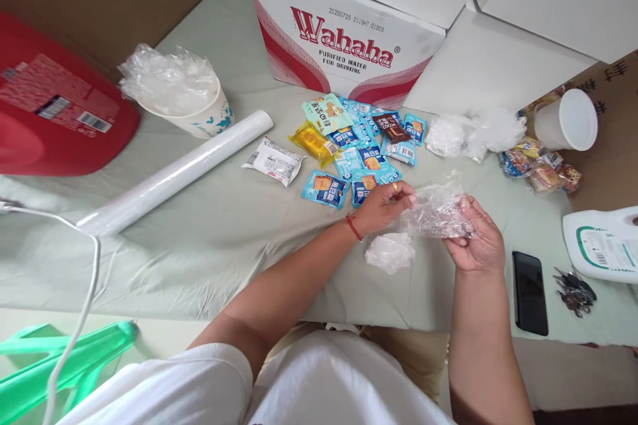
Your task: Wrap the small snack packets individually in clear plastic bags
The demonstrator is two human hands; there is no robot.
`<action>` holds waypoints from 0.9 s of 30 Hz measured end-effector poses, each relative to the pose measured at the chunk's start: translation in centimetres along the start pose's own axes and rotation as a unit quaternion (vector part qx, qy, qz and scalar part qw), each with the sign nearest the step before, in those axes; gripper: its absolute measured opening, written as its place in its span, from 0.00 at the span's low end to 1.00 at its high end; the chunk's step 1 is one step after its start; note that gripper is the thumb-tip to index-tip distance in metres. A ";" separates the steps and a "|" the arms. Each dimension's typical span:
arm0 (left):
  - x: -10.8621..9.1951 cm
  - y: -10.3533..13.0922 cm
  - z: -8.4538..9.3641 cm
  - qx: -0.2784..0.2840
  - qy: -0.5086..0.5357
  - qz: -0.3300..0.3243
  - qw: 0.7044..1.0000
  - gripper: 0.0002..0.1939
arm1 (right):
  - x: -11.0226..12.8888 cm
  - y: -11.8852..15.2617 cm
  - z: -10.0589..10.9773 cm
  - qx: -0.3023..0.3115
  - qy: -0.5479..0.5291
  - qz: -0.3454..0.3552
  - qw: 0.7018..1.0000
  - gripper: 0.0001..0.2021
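A crumpled clear plastic bag [434, 212] is held up between both hands over the table. My left hand [383, 208] pinches its left edge, fingers closed. My right hand [476, 236] grips the other side between thumb and fingers. Just below, a folded clear plastic bag [390, 252] lies on the cloth. Beyond my left hand are several blue snack packets [326, 189], a yellow packet [315, 144], a green packet [326, 113] and a brown cocoa packet [392, 127]. A white packet [275, 161] lies to their left. More crumpled clear bags [476, 134] sit past my right hand.
At left stand a red jug [54, 99], a paper tub [199, 113] stuffed with clear plastic, and a long white roll [174, 176]. A Wahaba-style printed carton [343, 33] is behind. On the right are a phone [530, 292], keys [575, 292], a white bottle [605, 246] and a cup [568, 121].
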State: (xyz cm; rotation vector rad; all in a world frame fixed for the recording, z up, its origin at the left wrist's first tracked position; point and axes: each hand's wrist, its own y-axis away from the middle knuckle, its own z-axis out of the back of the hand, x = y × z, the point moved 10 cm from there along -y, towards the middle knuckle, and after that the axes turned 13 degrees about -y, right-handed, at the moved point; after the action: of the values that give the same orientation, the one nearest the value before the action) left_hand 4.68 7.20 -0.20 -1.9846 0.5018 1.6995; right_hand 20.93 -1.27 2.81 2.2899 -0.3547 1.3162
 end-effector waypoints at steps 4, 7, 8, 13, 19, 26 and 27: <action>0.1 -0.3 1.8 -0.077 0.046 0.021 0.996 0.22 | 1.5 -1.0 2.1 -0.056 -0.027 0.082 0.995 0.25; -0.1 -0.2 2.2 -0.100 0.053 0.018 0.993 0.21 | -0.4 -0.4 2.2 -0.088 -0.010 0.082 0.993 0.34; -0.2 -0.2 2.1 -0.099 0.056 0.014 0.993 0.21 | -1.2 -0.1 1.9 -0.092 0.009 0.083 0.992 0.35; 0.8 -0.2 2.4 -0.112 0.099 0.053 0.987 0.21 | -3.8 -0.4 0.5 -0.067 0.084 0.052 0.993 0.36; 1.5 -0.4 3.5 -0.145 0.262 0.088 0.950 0.18 | 0.4 -1.1 3.3 -0.122 0.097 0.145 0.977 0.23; 1.0 0.2 0.9 -0.024 0.335 0.140 0.931 0.14 | -1.6 -0.6 -1.6 -0.047 0.179 0.140 0.973 0.25; 0.9 0.2 0.7 -0.016 0.346 0.136 0.928 0.13 | -2.4 -0.8 -2.4 -0.032 0.189 0.123 0.974 0.26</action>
State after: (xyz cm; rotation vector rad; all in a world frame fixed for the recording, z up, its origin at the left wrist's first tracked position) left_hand 4.13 7.43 -1.24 -2.6183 1.0309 1.0884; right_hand 18.33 0.67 1.57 1.9307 -0.5514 1.7967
